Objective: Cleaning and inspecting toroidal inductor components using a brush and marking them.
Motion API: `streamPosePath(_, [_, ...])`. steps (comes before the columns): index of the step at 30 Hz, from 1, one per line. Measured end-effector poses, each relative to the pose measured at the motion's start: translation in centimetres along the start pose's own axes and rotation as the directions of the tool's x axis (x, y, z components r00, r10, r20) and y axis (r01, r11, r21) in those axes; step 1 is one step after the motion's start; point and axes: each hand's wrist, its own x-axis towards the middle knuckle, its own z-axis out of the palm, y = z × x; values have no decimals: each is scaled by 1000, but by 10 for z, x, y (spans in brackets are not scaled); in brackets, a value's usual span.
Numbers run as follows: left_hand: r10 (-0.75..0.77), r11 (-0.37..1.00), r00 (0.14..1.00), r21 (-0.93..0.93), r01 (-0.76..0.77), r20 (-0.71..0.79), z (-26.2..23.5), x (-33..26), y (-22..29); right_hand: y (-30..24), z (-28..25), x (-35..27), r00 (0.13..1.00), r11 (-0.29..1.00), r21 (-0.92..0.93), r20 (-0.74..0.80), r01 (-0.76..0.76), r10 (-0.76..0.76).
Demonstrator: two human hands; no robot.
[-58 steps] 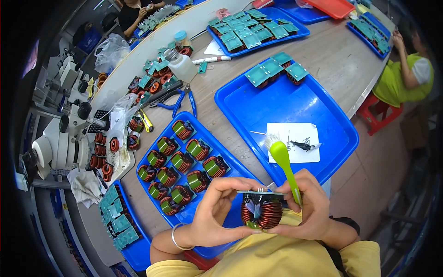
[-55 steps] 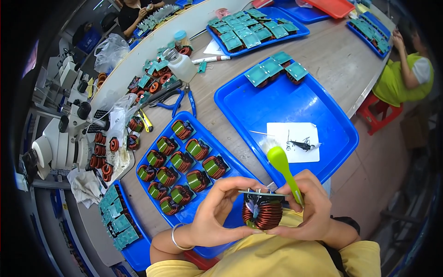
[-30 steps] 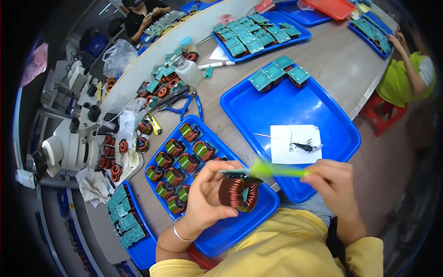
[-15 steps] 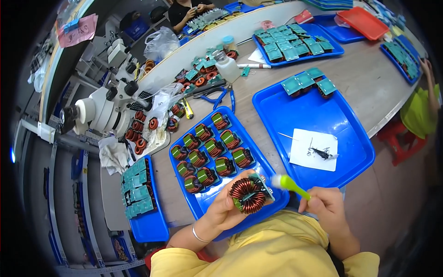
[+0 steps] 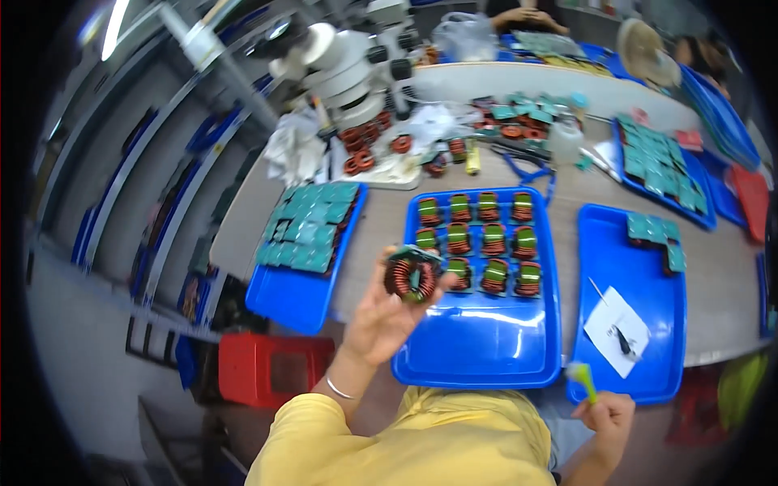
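You see the bench under bright, even overhead light, with a ceiling tube glowing at the upper left. White glare lies across the floor of the middle blue tray (image 5: 486,356). The whole frame is softly blurred. Straight edges bow toward the rim, and the corners fall into black.
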Motion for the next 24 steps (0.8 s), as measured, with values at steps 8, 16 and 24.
streamPosePath(8, [721,534,579,838,-113,-382,-117,-70,85,20,-7,21,994,999,29,-102,-40,43])
streamPosePath(16, [919,153,318,954,257,-233,-233,-97,154,25,-26,28,973,997,40,-221,-65,72])
streamPosePath(24, [924,-187,375,764,618,-77,-316,-142,185,23,-83,99,886,992,-39,-455,-122,91])
